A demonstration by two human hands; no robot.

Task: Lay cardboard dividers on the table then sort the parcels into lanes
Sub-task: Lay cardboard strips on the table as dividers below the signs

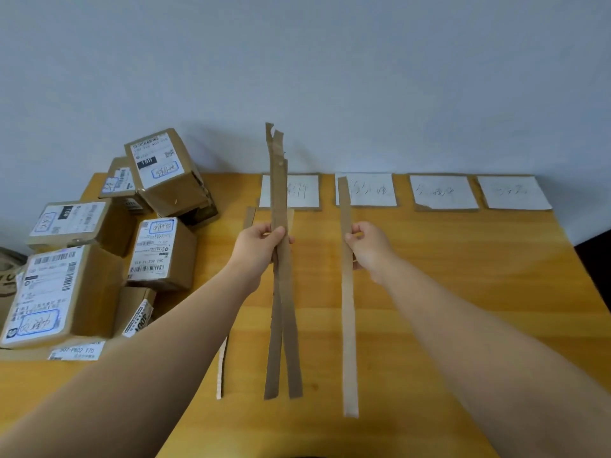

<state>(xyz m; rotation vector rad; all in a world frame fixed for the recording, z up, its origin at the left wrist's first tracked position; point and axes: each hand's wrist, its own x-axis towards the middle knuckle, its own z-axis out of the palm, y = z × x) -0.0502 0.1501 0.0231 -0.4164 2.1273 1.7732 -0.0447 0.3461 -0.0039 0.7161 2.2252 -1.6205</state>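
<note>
The writing on the four white cards [403,192] along the wall was too faint to read, and the held strips [281,259] covered part of the leftmost one. The left arm [158,352] hid the middle of a strip [222,368] lying on the table [463,276]. The left edge cut off the parcels [99,246], and their labels were too small to read.

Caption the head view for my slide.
Left hand holds spare strips; right hand positions one divider.
</note>
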